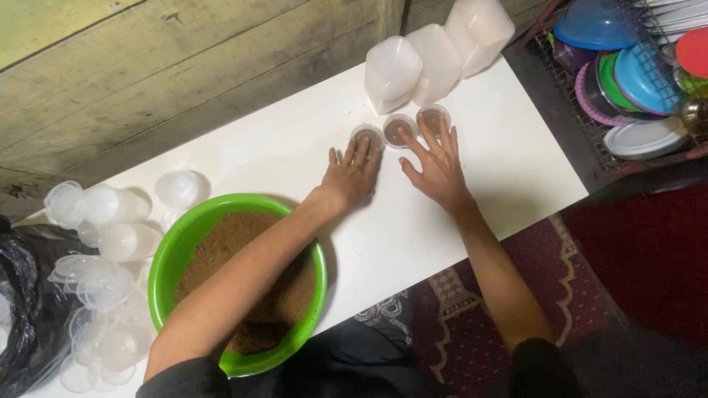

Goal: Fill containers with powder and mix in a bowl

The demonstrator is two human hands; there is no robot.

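Left hand (352, 173) flat and open, fingers on left cup (366, 135), right hand (436, 166) open, fingers on two right cups (417, 124), green bowl (171, 254) near left, holding nothing.

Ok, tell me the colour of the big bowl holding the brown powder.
Bright green, seen in the head view: the bowl sits under the left forearm.

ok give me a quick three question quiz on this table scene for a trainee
1. True or false: the green bowl holds brown powder.
2. How many small filled cups stand in the row at the fingertips?
3. Which hand touches two of those cups: A the left hand, or B the right hand?

Key: 1 true. 2 three. 3 B; the left hand rests on the leftmost cup only, and the white table carries them all.
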